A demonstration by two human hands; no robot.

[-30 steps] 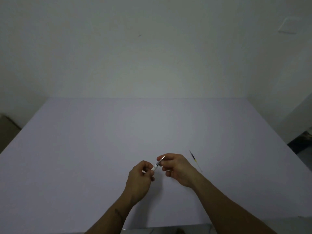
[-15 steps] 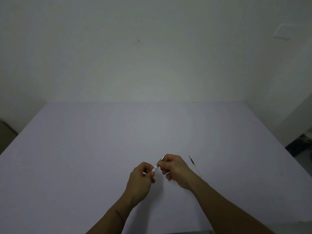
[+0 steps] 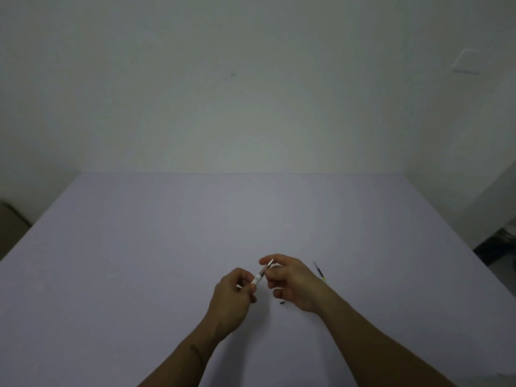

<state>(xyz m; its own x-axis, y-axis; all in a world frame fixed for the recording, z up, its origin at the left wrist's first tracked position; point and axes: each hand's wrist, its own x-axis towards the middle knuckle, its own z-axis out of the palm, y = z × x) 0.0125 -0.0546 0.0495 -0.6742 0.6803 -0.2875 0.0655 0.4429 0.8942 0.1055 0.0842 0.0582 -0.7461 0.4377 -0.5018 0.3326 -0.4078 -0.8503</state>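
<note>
A small white pen barrel with a metal tip (image 3: pixel 260 275) is held a little above the pale table (image 3: pixel 167 247), near its front middle. My left hand (image 3: pixel 233 298) grips the white end in curled fingers. My right hand (image 3: pixel 293 283) pinches the metal tip end between thumb and fingertips. A thin pen refill (image 3: pixel 319 271) with a dark and a yellow section lies on the table just right of my right hand. A tiny dark piece (image 3: pixel 282 302) lies on the table under my right hand.
A plain wall rises behind the table's far edge. A dark object (image 3: pixel 499 244) sits on the floor beyond the table's right edge, and a brownish thing (image 3: pixel 11 222) beyond its left edge.
My right hand has slid slightly away from my left along the pen, so more of the barrel shows. A tiny dark piece now shows on the table under my right hand.
</note>
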